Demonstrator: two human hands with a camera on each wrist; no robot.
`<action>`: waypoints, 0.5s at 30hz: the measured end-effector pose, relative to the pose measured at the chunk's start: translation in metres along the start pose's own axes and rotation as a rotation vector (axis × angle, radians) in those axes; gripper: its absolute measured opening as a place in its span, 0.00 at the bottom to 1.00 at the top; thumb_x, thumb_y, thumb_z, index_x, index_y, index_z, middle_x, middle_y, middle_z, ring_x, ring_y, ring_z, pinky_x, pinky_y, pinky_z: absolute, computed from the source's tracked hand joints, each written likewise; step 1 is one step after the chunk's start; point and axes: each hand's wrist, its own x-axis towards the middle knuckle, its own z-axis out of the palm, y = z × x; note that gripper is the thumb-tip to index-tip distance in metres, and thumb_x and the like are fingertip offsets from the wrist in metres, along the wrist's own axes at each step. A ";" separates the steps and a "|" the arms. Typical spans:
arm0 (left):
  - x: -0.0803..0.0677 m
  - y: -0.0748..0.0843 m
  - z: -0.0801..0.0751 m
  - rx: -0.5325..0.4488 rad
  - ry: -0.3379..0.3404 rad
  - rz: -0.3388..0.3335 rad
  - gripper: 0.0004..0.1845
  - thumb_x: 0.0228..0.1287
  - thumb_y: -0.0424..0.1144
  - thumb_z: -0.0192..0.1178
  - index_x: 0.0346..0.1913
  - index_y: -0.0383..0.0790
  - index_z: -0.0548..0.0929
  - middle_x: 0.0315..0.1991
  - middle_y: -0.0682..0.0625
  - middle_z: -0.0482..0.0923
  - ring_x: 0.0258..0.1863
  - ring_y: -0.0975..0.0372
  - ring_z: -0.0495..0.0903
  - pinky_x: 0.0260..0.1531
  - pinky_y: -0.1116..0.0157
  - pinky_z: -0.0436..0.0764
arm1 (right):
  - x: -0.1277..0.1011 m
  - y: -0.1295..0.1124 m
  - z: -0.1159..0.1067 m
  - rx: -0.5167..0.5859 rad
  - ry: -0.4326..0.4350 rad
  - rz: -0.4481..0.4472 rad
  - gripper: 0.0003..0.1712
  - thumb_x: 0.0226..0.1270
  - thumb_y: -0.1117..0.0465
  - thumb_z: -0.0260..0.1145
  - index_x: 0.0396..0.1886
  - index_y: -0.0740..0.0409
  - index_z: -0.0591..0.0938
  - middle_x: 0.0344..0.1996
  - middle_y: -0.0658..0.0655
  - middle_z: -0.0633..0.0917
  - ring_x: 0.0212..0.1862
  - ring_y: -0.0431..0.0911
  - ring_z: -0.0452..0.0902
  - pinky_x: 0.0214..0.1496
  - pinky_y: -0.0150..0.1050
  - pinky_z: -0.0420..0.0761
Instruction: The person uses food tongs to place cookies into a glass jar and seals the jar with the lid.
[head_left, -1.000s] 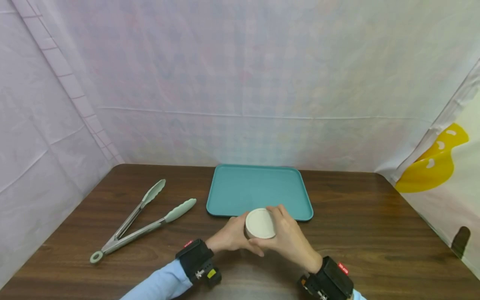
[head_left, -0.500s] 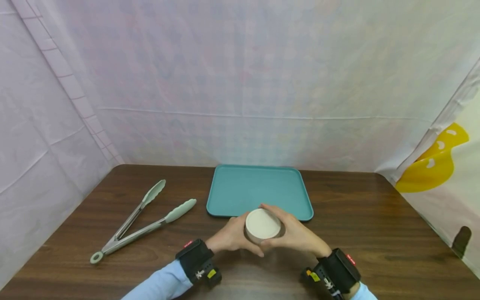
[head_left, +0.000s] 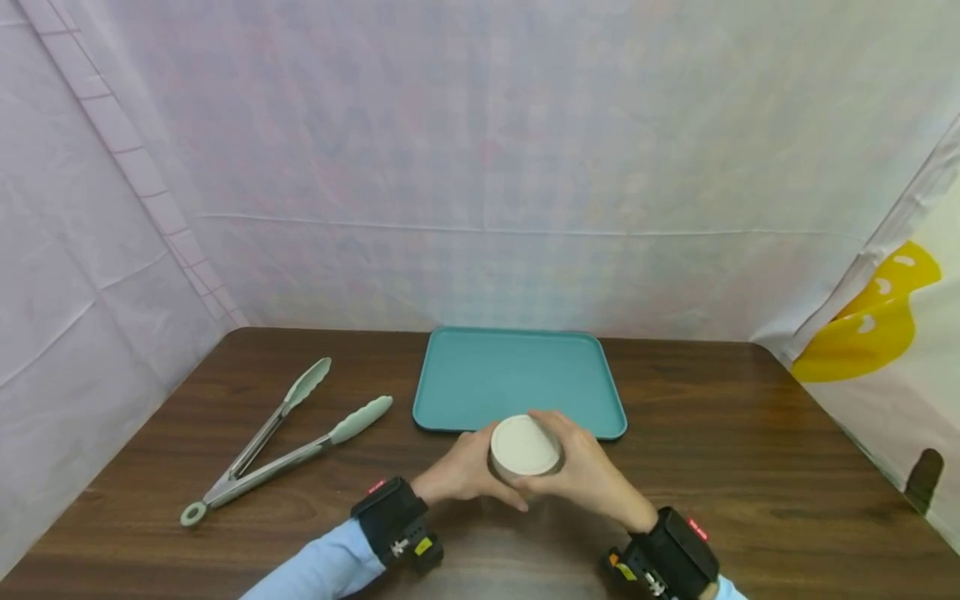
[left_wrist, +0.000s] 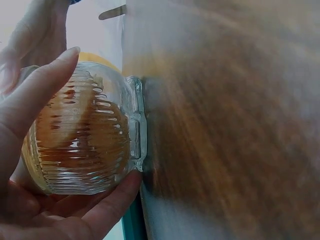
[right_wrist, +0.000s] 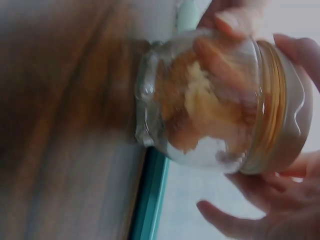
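In the head view a round off-white lid [head_left: 525, 446] tops a clear ribbed glass jar [left_wrist: 82, 140], held upright between the two hands at the near side of the tray. Brown and pale yellow pieces of food fill much of the jar, as the right wrist view shows; its base is right at the tabletop. My left hand [head_left: 467, 471] grips the glass body, thumb on one side and fingers on the other. My right hand [head_left: 585, 471] holds the lid by its edge, its thumb at the near side and fingers at the far side.
A teal rectangular tray [head_left: 517, 375] lies behind the jar on the dark wood table [head_left: 735, 467]. To the left rest grey-green tipped tongs [head_left: 281, 465], spread apart. White cloth [head_left: 480, 167] hangs behind the table and along its sides.
My right hand has turned about the lid, first swinging its wrist outward, then partly back. The left hand, the jar, the tray and the tongs have kept their places.
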 end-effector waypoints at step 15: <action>0.000 -0.001 0.001 0.016 0.017 -0.006 0.50 0.31 0.46 0.76 0.61 0.39 0.62 0.54 0.45 0.71 0.51 0.54 0.71 0.50 0.57 0.69 | -0.005 -0.018 0.019 -0.191 0.249 0.079 0.42 0.37 0.41 0.73 0.49 0.63 0.74 0.37 0.57 0.76 0.37 0.47 0.76 0.32 0.38 0.76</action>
